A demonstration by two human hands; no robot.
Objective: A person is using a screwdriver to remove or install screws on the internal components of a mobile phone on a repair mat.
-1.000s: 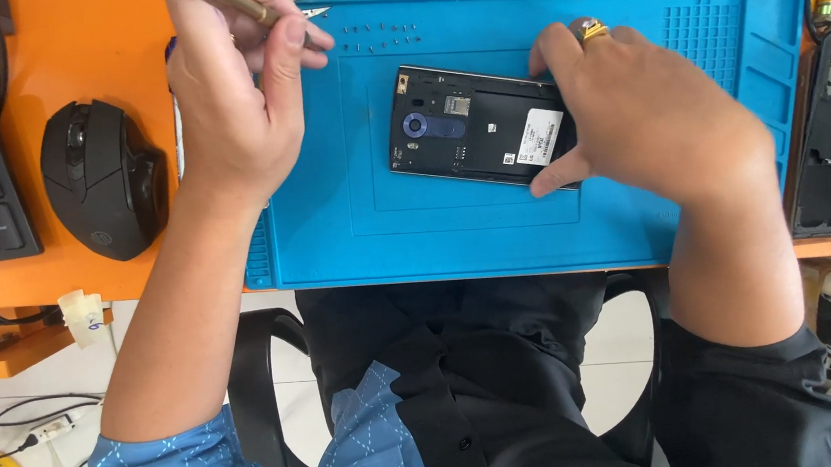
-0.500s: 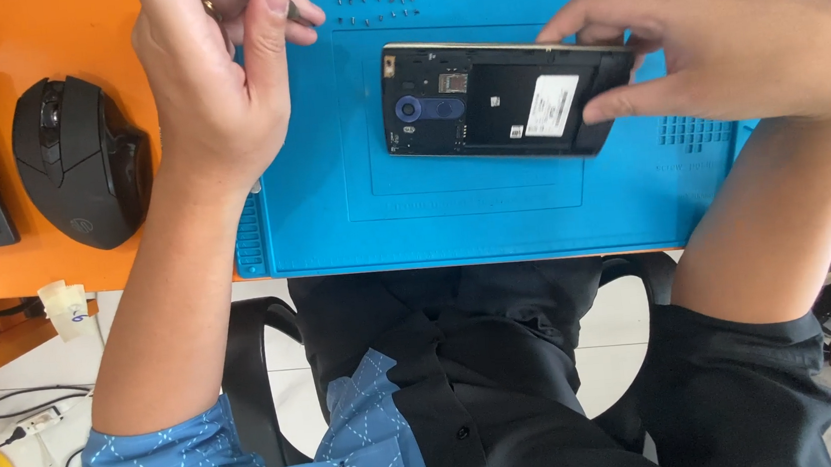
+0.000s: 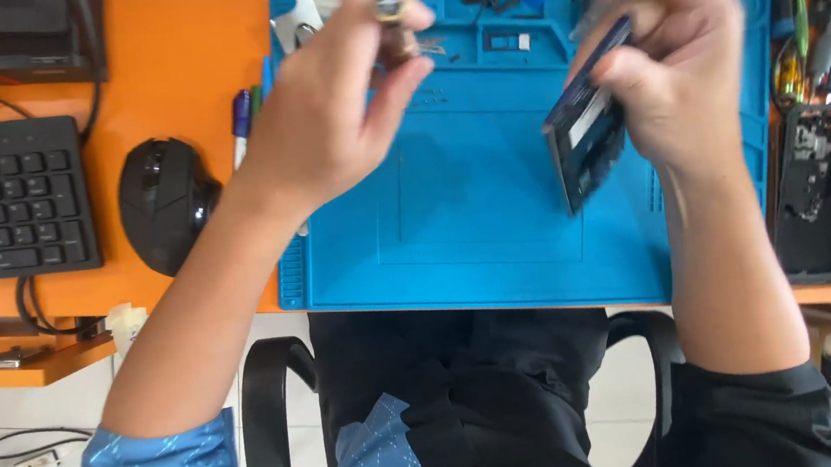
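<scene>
Head view, sole camera: right hand point(image 3: 687, 69) at about two o'clock holds an opened phone point(image 3: 586, 138) lifted clear of the blue work mat point(image 3: 473, 208), fingers point(image 3: 622, 70) wrapped over its upper end. The phone is tilted on edge, long axis running from one o'clock down toward seven o'clock, inner face turned toward the left; motion blur hides finer detail. Left hand point(image 3: 326, 121) at eleven o'clock pinches a small screwdriver point(image 3: 391, 15) between narrow, closed fingers, cap end up; the tip is hidden. The phone lies at three o'clock from the left hand, near but apart, with bare mat between. Right hand alone carries the phone. On the orange table point(image 3: 180, 64), a black mouse point(image 3: 162, 201) and keyboard point(image 3: 7, 199) sit at nine o'clock, well apart from both hands.
</scene>
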